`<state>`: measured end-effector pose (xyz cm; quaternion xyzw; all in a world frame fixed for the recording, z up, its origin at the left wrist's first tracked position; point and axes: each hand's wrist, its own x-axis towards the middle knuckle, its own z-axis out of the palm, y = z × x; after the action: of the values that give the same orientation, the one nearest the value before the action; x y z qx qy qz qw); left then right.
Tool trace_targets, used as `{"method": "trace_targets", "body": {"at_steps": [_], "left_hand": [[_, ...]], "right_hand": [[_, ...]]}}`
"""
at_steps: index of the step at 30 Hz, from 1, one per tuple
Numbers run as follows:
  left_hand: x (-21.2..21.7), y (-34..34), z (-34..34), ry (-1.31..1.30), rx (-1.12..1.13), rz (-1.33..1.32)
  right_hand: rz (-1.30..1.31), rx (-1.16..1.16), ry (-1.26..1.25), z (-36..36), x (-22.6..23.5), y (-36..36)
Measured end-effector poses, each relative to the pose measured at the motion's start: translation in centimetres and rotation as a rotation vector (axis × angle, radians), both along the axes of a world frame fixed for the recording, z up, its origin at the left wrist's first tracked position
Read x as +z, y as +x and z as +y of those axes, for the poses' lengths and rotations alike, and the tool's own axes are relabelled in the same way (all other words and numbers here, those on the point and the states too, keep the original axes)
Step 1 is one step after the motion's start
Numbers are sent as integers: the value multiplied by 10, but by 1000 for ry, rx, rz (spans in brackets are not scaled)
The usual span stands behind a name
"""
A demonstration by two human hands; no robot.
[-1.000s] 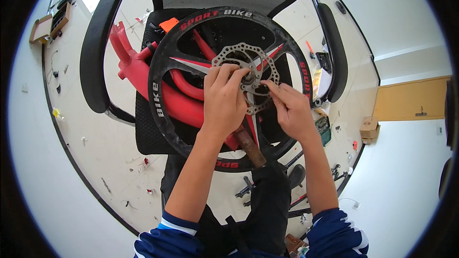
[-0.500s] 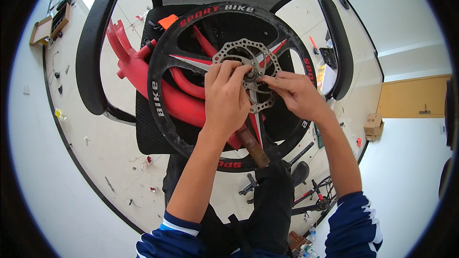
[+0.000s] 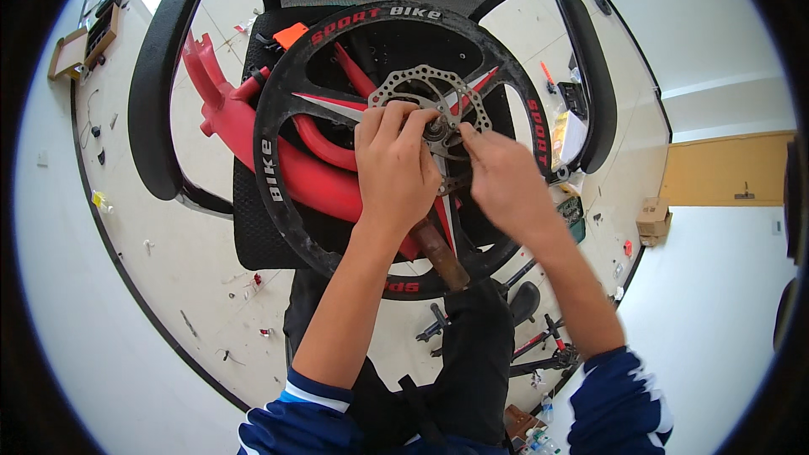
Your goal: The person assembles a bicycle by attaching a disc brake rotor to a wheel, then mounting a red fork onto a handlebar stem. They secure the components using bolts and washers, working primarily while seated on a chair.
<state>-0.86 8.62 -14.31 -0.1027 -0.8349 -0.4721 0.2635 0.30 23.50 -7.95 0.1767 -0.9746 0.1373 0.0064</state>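
A black bicycle wheel [image 3: 271,122] with red and white star spokes lies flat in front of me, a perforated metal brake disc [image 3: 421,74] at its hub. My left hand [image 3: 394,164] rests over the disc's left side with curled fingers, its fingertips pressed at the hub. Whatever is under them is hidden. My right hand [image 3: 510,190], slightly blurred, is closed with thumb and forefinger pinched at the disc's right side, beside the hub. I cannot make out what it pinches. Beneath the wheel lies a red bicycle frame [image 3: 312,185], with a brownish tube [image 3: 440,257] sticking out toward me.
Wheel and frame rest on a black office chair seat [image 3: 253,240] between a left armrest [image 3: 156,93] and a right armrest [image 3: 590,84]. An orange piece [image 3: 291,36] lies at the back. Bike parts [image 3: 548,341], a cardboard box [image 3: 654,217] and small scraps are on the floor.
My right hand has turned, its wrist swinging down and left while the fingertips stay by the hub. My left hand has kept its place on the disc.
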Motion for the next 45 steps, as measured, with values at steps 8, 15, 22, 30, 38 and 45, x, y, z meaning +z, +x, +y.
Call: {"method": "trace_targets", "body": {"at_steps": [8,15,22,30,38,45], "left_hand": [[-7,-3,0,7,-8,44],[-4,-1,0,30,-45,20],[-3,-1,-1,-6,-13,13],[-6,-2,-5,-11,-42,17],[-3,-1,-6,16,-93,2],[2,-4,-16,336,-92,-6]], "right_hand": [[46,-295,-258,-37,-11,26],[-150,-24,-356,14,-1,0],[-102,29,-334,10,-3,-1],[-131,-355,-367,-56,11,48],[-204,-158,-491,-32,10,56],[-47,184,-241,-19,11,36]]}}
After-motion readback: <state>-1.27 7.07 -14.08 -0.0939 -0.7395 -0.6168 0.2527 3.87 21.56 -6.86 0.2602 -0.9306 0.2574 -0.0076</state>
